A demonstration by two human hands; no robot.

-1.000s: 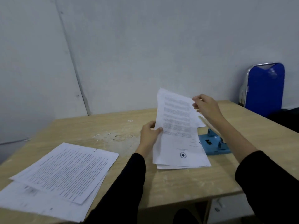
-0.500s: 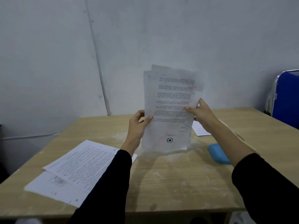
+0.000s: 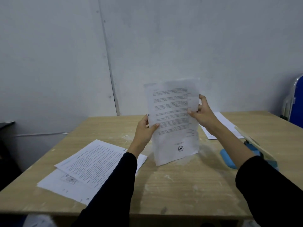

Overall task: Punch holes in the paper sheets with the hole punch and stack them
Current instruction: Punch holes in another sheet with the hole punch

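So, sheets (image 3: pixel 173 122) upright betw. L hand (image 3: pixel 144 131) & R hand (image 3: pixel 204 116), above table (image 3: pixel 180 185).

A pale wooden table (image 3: pixel 180 185) stands against a grey wall (image 3: pixel 196 38). A blue chair (image 3: pixel 297 102) shows at the far right.

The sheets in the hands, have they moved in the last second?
Yes. The sheets have swung upright and shifted left, away from the hole punch, held by the left hand and right hand.
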